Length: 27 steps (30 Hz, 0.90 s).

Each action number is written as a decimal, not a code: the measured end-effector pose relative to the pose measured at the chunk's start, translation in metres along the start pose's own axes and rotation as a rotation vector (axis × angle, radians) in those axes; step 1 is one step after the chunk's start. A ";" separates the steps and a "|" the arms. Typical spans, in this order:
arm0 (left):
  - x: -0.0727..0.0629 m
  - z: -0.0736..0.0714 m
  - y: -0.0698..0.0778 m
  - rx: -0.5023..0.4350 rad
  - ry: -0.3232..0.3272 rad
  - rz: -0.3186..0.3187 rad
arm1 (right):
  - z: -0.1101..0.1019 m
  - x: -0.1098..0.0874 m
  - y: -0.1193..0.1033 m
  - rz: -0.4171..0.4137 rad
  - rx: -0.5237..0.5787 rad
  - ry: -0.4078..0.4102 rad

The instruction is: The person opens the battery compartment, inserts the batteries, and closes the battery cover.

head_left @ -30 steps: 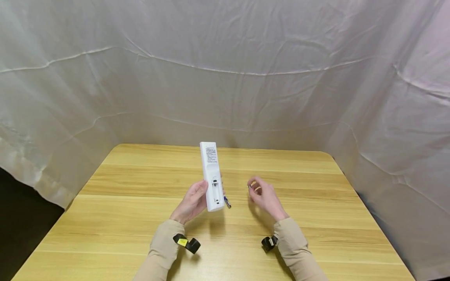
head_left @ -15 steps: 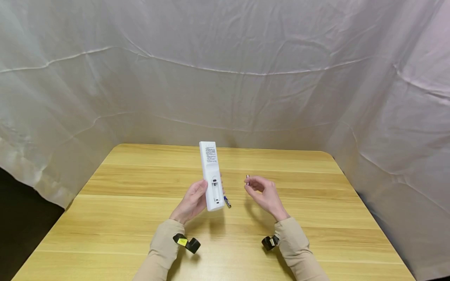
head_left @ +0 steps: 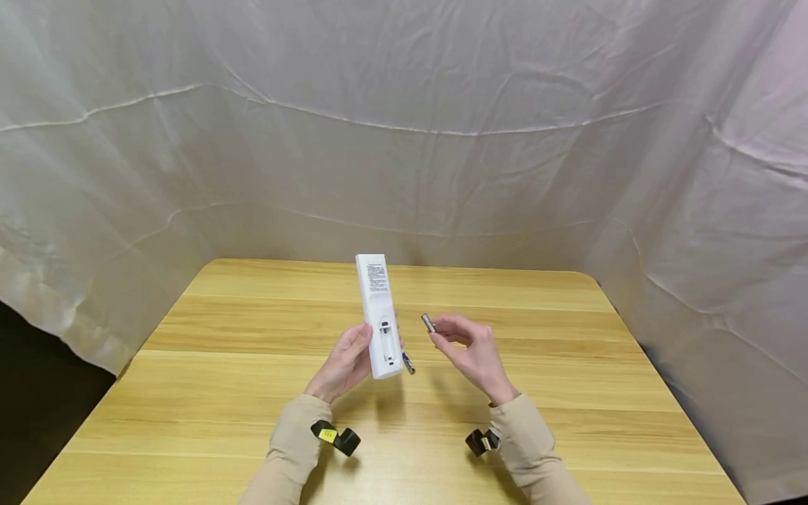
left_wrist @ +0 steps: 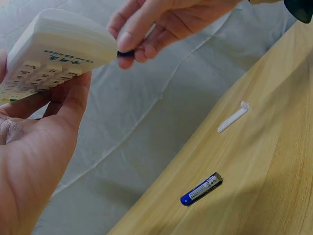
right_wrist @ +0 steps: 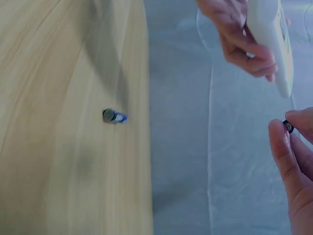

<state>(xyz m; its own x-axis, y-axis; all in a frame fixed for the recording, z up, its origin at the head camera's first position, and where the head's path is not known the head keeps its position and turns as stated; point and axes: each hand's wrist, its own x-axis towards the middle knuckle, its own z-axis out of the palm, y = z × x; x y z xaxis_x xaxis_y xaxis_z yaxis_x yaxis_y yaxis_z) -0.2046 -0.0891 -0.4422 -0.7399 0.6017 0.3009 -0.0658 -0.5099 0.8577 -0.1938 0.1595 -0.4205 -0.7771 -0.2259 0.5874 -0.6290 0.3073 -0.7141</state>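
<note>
My left hand (head_left: 344, 358) grips a white remote control (head_left: 379, 301) above the table, its printed back toward the head camera. The uncovered battery slot (head_left: 388, 344) shows in the lower half of that back. To the right of the remote, my right hand (head_left: 473, 351) pinches a small battery (head_left: 428, 322) between thumb and fingertips; the battery tilts, apart from the remote. A second battery, blue and silver (left_wrist: 201, 189), lies on the table, partly hidden behind the remote in the head view. The remote's keypad side (left_wrist: 44, 78) faces the left wrist camera.
A thin white plastic strip with a small tab (left_wrist: 234, 116) lies on the wooden table (head_left: 221, 393), visible in the left wrist view. Grey cloth (head_left: 404, 175) hangs around the table's back and sides. Each sleeve carries a black wrist camera (head_left: 337, 438).
My right hand has shifted slightly left, toward the remote, and the battery in its fingers has turned to point up and left. The left hand and remote have barely moved.
</note>
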 end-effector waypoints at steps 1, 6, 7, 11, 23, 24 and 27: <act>0.000 0.000 0.000 -0.002 -0.005 0.006 | 0.001 0.000 -0.002 -0.037 0.003 0.007; 0.000 0.001 0.001 -0.026 0.009 0.015 | 0.005 0.003 -0.008 -0.254 -0.011 0.038; 0.000 0.001 0.001 -0.027 0.012 0.017 | 0.006 0.003 -0.009 -0.283 -0.020 0.040; 0.000 0.001 0.000 -0.024 0.018 0.021 | 0.010 0.003 -0.013 -0.356 -0.041 0.041; 0.001 0.001 -0.005 -0.019 0.026 0.043 | 0.025 -0.002 -0.022 -0.467 -0.082 0.015; 0.001 0.001 -0.005 -0.020 0.023 0.044 | 0.027 -0.002 -0.023 -0.473 -0.095 0.013; 0.002 0.002 -0.004 -0.011 0.020 0.036 | 0.030 -0.002 -0.025 -0.494 -0.128 0.015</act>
<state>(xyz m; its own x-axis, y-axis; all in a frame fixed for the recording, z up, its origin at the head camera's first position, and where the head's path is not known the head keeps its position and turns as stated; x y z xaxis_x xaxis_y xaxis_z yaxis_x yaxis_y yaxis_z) -0.2044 -0.0849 -0.4446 -0.7550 0.5705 0.3232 -0.0463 -0.5381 0.8416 -0.1772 0.1250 -0.4155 -0.3864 -0.3599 0.8492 -0.9133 0.2781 -0.2977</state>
